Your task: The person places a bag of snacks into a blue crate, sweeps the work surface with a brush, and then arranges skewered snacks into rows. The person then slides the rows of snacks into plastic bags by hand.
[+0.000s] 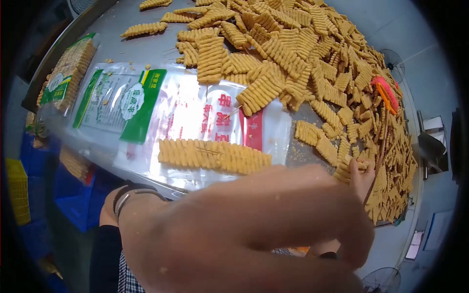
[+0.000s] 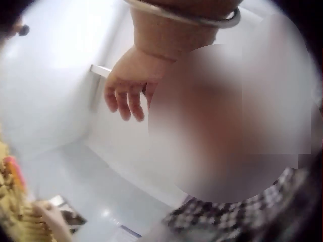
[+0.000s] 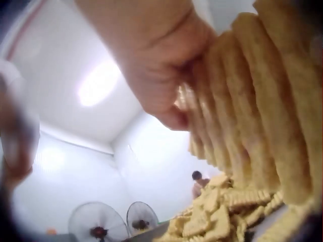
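My left hand [image 1: 273, 210] is raised close in front of the head camera, large and blurred, hiding the lower middle of the head view. In the left wrist view its fingers [image 2: 121, 101] hang loosely curled past a metal bangle [image 2: 217, 21], holding nothing. At the table's right side my right hand [image 1: 362, 181] grips a tan ribbed snack skewer [image 3: 247, 101], thumb and fingers around its folds. Beside it spreads a big heap of similar ribbed skewers [image 1: 288, 44]. Two of them, end to end, form a row [image 1: 215, 155] on flat printed plastic bags [image 1: 188, 105].
A filled, green-labelled pack [image 1: 68, 75] stands at the table's left edge. A pink and orange object [image 1: 386, 95] lies on the heap. Blue crates [image 1: 73, 195] are below at left. Standing fans [image 3: 98, 222] and another person [image 3: 198, 184] are in the background.
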A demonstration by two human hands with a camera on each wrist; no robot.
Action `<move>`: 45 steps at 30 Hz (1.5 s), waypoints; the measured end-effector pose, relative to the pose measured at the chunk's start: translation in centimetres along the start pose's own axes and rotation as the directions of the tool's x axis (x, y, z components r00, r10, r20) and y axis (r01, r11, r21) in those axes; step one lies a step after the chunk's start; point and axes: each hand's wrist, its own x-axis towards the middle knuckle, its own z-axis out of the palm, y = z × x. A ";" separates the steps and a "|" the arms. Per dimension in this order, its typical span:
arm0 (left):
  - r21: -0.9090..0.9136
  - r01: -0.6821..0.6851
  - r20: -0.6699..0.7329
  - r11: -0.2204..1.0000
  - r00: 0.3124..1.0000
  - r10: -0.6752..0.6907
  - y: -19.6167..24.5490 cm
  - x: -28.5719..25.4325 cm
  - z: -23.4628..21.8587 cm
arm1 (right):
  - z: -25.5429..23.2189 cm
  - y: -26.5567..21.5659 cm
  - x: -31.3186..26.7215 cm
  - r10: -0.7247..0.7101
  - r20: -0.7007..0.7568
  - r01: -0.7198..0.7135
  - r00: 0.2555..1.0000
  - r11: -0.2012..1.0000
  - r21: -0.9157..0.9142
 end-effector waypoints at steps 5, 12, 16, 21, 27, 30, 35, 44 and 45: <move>0.268 -0.070 -0.113 0.961 0.988 0.104 0.1 -0.4 0.3 | 4.7 -1.8 0.0 -0.051 0.166 0.030 0.985 0.992 0.124; 0.604 -0.149 -0.150 0.783 0.944 0.295 -0.1 -0.7 0.6 | 7.7 -5.6 0.7 -0.174 0.286 0.138 0.942 0.980 0.141; 0.720 -0.197 -0.108 0.666 0.916 0.387 -0.4 -1.0 0.2 | 9.7 -3.4 1.3 -0.091 0.355 0.025 0.930 0.982 0.186; 0.916 0.149 -0.266 0.373 0.921 0.284 -5.5 -1.6 -5.2 | 11.3 0.2 1.3 -0.156 0.404 0.175 0.902 0.985 -0.010; 0.767 0.576 -0.642 -0.282 0.693 -0.329 -17.1 -6.4 -10.9 | 12.2 3.5 1.9 -0.047 0.521 0.001 0.852 0.996 0.090; 0.811 0.534 -0.583 -0.239 0.703 -0.407 -17.9 -7.2 -11.4 | 11.5 2.0 0.5 0.008 0.705 -0.199 0.710 0.961 0.190; 0.928 0.373 -0.355 -0.023 0.863 -0.359 -16.2 -7.5 -9.5 | 12.2 -1.8 0.5 -0.069 0.758 0.011 0.648 0.997 0.082; 0.968 0.189 -0.212 -0.166 0.969 -0.130 -16.8 -9.6 -6.8 | 19.0 -11.5 -4.6 -0.507 0.649 0.522 0.568 0.831 0.193; 0.953 0.296 -0.295 -0.062 0.955 0.028 -17.2 -9.4 -7.1 | 19.6 -11.8 -6.0 -0.429 0.726 0.388 0.538 0.890 0.238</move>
